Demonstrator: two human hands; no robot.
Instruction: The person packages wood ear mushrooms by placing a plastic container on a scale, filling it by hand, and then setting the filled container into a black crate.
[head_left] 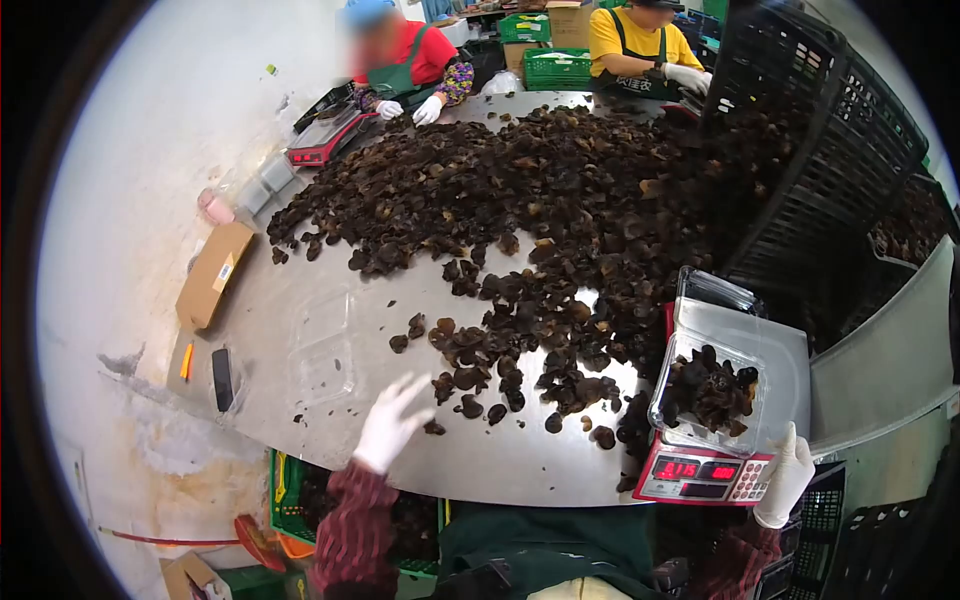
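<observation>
My left hand (392,424), in a white glove, is over the metal table (430,455) with its fingers apart and nothing in them, beside a few loose dark mushroom pieces (470,378). White-gloved too, my right hand (788,478) is at the right front corner of the red and silver scale (790,370), near its keypad, one finger pointing up. A clear plastic tray (660,412) of dark pieces rests on the scale, whose red display is lit. To the left, a clear tray (325,375) lies on the table.
A large mushroom pile (480,190) covers the table's far part. Black crates (800,190) stand at the right. A cardboard piece (215,275), a phone (222,380) and an orange cutter (187,361) lie left. Two gloved people work across the table, one by another scale (318,150).
</observation>
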